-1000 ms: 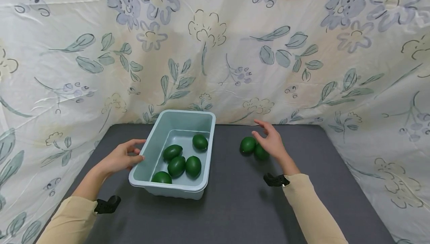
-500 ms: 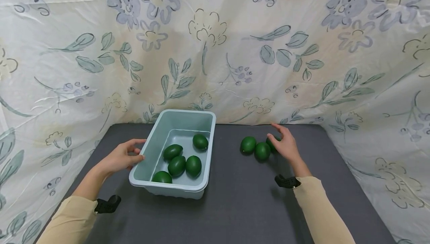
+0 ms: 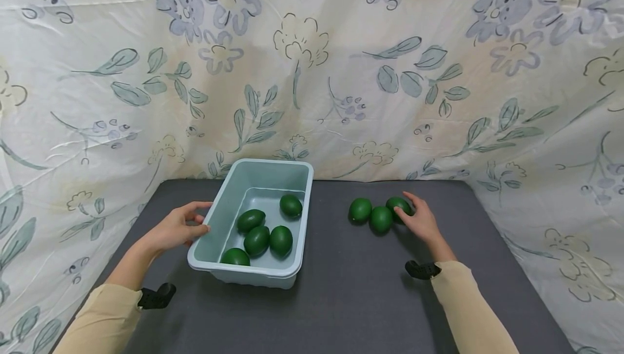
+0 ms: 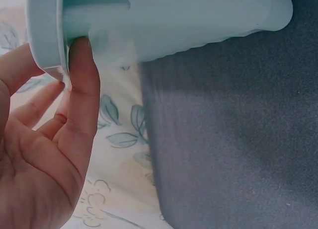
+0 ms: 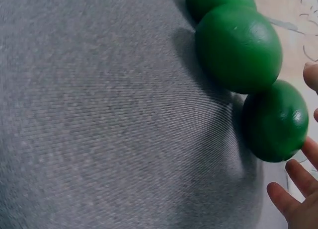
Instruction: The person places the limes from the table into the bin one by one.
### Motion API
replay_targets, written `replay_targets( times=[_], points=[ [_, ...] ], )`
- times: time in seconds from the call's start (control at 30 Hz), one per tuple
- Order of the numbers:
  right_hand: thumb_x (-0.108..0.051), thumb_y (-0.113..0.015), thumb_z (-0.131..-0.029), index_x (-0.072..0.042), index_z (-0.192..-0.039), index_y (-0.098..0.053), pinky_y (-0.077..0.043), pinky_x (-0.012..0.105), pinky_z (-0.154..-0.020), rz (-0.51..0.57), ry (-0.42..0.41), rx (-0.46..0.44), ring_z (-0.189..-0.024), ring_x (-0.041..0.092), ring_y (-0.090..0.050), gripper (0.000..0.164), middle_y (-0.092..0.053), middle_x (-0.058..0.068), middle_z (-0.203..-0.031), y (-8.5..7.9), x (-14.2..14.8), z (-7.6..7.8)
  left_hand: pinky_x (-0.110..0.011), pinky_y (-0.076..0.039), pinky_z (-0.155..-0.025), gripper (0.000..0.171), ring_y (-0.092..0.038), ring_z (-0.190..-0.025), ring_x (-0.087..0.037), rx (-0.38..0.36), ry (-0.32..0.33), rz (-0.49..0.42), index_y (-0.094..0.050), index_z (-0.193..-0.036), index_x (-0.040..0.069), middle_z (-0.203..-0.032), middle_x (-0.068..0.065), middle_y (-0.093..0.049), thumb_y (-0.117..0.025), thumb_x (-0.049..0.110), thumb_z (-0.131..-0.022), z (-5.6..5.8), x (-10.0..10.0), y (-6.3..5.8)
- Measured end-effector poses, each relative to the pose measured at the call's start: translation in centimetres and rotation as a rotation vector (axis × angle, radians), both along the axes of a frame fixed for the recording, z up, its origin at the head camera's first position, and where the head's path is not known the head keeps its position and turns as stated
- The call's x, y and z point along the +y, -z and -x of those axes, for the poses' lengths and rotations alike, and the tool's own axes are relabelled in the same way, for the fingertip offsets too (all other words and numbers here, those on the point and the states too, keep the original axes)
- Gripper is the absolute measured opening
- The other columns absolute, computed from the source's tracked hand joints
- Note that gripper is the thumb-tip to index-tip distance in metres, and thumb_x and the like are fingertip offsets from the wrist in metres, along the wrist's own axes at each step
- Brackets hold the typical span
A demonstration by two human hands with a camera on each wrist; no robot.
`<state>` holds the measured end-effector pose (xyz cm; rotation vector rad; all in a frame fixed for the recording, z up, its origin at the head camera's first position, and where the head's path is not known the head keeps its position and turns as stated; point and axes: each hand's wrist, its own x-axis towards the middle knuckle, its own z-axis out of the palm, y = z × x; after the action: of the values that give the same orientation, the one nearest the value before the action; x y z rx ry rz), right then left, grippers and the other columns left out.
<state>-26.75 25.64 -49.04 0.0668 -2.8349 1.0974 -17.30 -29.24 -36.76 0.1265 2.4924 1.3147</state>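
Observation:
My left hand [image 3: 177,227] pinches the left rim of a pale blue plastic bin [image 3: 197,256]; in the left wrist view, thumb and fingers [image 4: 82,95] lie on either side of the rim. Several smooth green oval fruits, lime-like, lie inside it. To the right of the bin, three more such fruits sit close together on the dark cloth. My right hand [image 3: 420,221] is at the rightmost green fruit [image 3: 397,209], thumb and fingers spread around its right side. In the right wrist view, the fingertips are right at that fruit [image 5: 276,122] and the thumb stands apart.
A middle green fruit [image 3: 381,220] and a left one [image 3: 360,210] lie beside the rightmost one. A floral curtain [image 3: 336,72] hangs behind and at both sides of the dark grey table [image 3: 341,300].
My right hand has moved right and down, from over the fruits to the rightmost one, uncovering it. The left hand and the bin have stayed in place.

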Motion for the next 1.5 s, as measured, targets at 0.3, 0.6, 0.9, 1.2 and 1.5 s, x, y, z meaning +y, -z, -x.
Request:
replay_targets(
  times=[0.3,0.6,0.9,1.2,1.5],
  points=[
    [-0.038,-0.054,-0.091,-0.005,-0.144,-0.028,-0.032,0.059,-0.093,0.032,0.01,-0.039,-0.121,0.044,-0.036,0.068,-0.029,0.03,-0.139,0.8,0.0,0.2,-0.036,-0.052,-0.061,0.066,-0.061,-0.077,-0.021,0.01,0.002,0.022,-0.026,-0.142,0.001,-0.099,-0.017,-0.056,-0.062,0.011,-0.087,0.1,-0.1,0.1],
    [-0.036,-0.054,-0.091,-0.004,-0.143,-0.029,-0.035,0.056,-0.09,0.054,0.019,-0.065,-0.117,0.043,-0.039,0.066,-0.033,0.029,-0.136,0.8,-0.2,0.4,-0.035,-0.052,-0.061,0.065,-0.06,-0.077,-0.02,0.012,-0.005,0.04,-0.027,-0.141,0.002,-0.098,-0.017,-0.057,-0.062,0.011,-0.087,0.1,-0.1,0.0],
    [-0.027,-0.055,-0.091,-0.003,-0.141,-0.032,-0.036,0.055,-0.089,0.062,0.031,-0.057,-0.116,0.044,-0.041,0.06,-0.036,0.029,-0.134,1.1,-0.4,0.5,-0.035,-0.051,-0.062,0.065,-0.059,-0.078,-0.021,0.012,-0.002,0.049,-0.027,-0.141,0.001,-0.099,-0.017,-0.057,-0.061,0.011,-0.087,0.0,0.1,-0.2],
    [-0.026,-0.056,-0.091,-0.005,-0.14,-0.034,-0.038,0.054,-0.087,0.079,0.067,-0.023,-0.112,0.043,-0.043,0.058,-0.038,0.028,-0.131,1.2,-0.4,0.5,-0.035,-0.052,-0.061,0.065,-0.059,-0.078,-0.02,0.026,0.002,0.054,-0.028,-0.141,0.001,-0.097,-0.016,-0.057,-0.062,0.011,-0.086,0.1,-0.1,0.0],
    [-0.027,-0.058,-0.09,-0.006,-0.139,-0.037,-0.04,0.053,-0.083,0.084,0.092,0.068,-0.107,0.041,-0.046,0.057,-0.042,0.026,-0.128,-0.2,-0.9,0.8,-0.035,-0.052,-0.062,0.066,-0.06,-0.079,-0.02,0.019,0.003,0.04,-0.026,-0.141,0.001,-0.099,-0.016,-0.057,-0.062,0.012,-0.087,0.1,-0.1,0.0]
  ],
)
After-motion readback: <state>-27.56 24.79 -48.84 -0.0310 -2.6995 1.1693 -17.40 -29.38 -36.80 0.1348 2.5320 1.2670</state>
